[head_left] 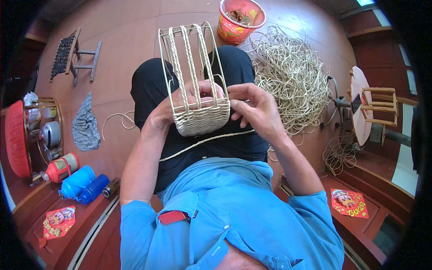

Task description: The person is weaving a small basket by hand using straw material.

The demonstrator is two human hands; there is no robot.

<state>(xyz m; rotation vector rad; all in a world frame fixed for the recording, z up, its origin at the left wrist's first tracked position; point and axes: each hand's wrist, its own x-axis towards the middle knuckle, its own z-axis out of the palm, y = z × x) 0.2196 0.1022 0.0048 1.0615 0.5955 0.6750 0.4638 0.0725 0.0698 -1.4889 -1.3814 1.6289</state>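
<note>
A partly woven basket [202, 120] stands over my lap, with tight pale weave at its near end. Bare wire loops and several twisted uprights [191, 58] rise from it, away from me. My left hand [179, 102] grips the basket from the left, its fingers reaching inside behind the uprights. At the right edge of the weave, my right hand [258, 109] has thumb and forefinger brought close together; what lies between them is too small to make out. Its other fingers curl loosely. A pale twisted cord [204, 142] crosses my dark trousers below the basket.
A big heap of pale cord [292, 81] lies on the floor at right, beside a red bucket [240, 22]. At left are a wooden stool [74, 58], a grey cloth [86, 126], flasks [77, 181] and a rack of pots [50, 134]. A round-topped stand [360, 105] is far right.
</note>
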